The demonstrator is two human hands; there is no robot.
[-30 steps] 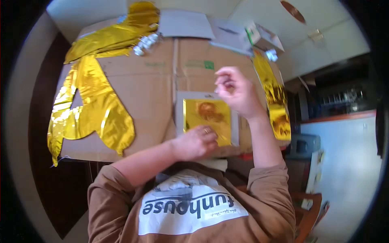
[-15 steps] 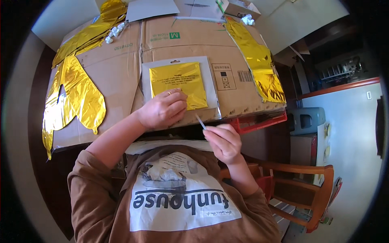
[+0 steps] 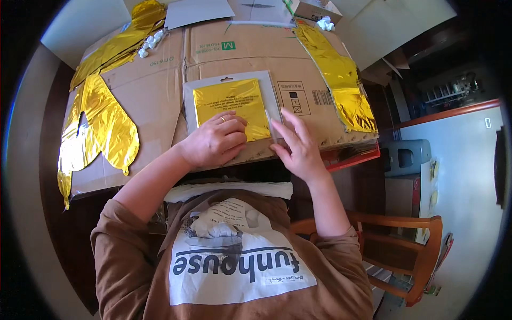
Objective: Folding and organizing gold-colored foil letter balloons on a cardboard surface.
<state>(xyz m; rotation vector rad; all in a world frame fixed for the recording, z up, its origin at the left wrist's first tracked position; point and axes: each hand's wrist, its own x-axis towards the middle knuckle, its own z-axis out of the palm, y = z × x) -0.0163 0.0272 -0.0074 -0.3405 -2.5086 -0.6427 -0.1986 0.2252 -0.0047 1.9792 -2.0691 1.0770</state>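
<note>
A flat clear plastic bag (image 3: 273,89) with a hang hole lies on the cardboard in front of me. Inside it is a folded gold foil balloon (image 3: 226,98), with dark print showing over it. My left hand (image 3: 218,140) is closed, its curled fingers at the bag's lower edge; the fingertips are partly hidden. My right hand (image 3: 300,146) is at the bag's lower right side, thumb and fingers apart. A thin whitish straw (image 3: 269,121) lies along the right edge of the gold foil, beside my right fingertips. Whether it is inside the bag, I cannot tell.
Unfolded gold foil balloons lie at the left (image 3: 109,125) and right (image 3: 346,80) of the cardboard (image 3: 154,96). Crumpled white wads (image 3: 151,42) rest at the far left. A small box (image 3: 314,9) stands far right. A wooden chair (image 3: 426,256) is at my right.
My right hand has moved forward from below the table's edge to the bag's right side and spread its fingers. The straw it held now lies at the bag. My left hand has barely moved.
</note>
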